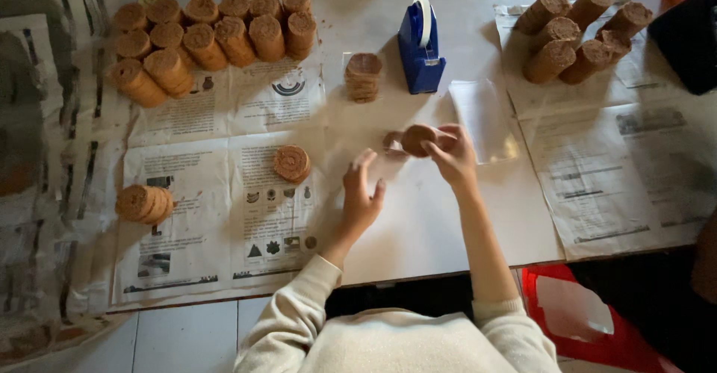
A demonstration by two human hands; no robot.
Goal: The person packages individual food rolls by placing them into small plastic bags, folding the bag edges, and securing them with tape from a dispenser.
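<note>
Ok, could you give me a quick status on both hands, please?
Right hand grips brown disc. Left hand open, empty, beside it. Tape dispenser behind, clear of both.

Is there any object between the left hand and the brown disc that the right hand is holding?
No. Only bare table lies between the open left hand and the brown disc in the right hand.

White printed newspaper sheets (224, 216) with black text blocks and small pictures are spread on the table's left half. Further black-and-white printed paper sheets (612, 171) are laid at the right. A clear, flat plastic wrapper (482, 119) is seen beside the centre.
</note>
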